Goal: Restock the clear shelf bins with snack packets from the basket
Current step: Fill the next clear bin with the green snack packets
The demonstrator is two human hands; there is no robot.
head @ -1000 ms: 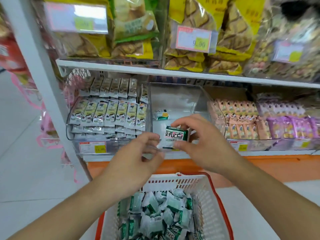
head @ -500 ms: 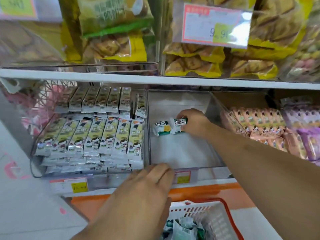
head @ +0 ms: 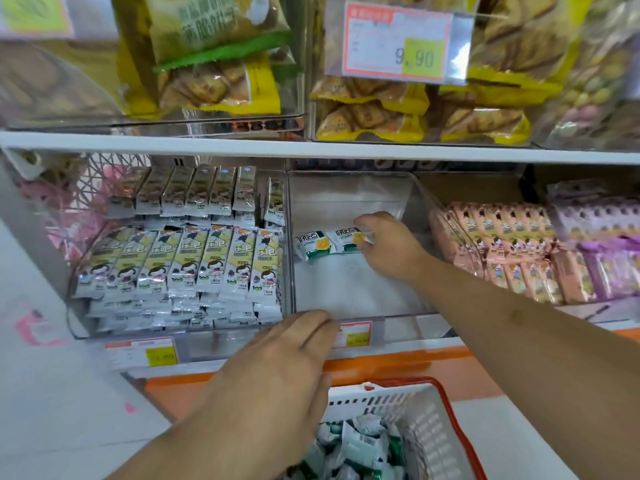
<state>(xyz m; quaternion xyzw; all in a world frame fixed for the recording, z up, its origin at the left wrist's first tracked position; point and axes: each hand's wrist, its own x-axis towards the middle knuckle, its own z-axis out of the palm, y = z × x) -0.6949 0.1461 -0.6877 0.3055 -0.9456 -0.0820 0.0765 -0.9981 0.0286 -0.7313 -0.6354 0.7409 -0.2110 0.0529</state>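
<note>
A clear shelf bin [head: 360,292] in the middle of the lower shelf holds two small green-and-white snack packets side by side. The left packet [head: 313,244] lies free. My right hand [head: 388,245] reaches deep into the bin and pinches the right packet [head: 346,239] at its right end. My left hand [head: 277,372] hovers with fingers straight at the bin's front edge, near the price tag, holding nothing. Below, a white basket with a red rim [head: 433,427] holds several more green-and-white packets [head: 356,452].
A full bin of white-and-yellow snack bars [head: 180,265] stands left of the middle bin. Pink packets [head: 502,244] and purple packets [head: 602,258] fill bins on the right. The upper shelf [head: 311,147] carries yellow biscuit bags behind a 9.90 price tag [head: 398,39].
My right hand carried a packet from above the basket into the bin and set it beside the first one. My left hand rose to the bin's front edge.
</note>
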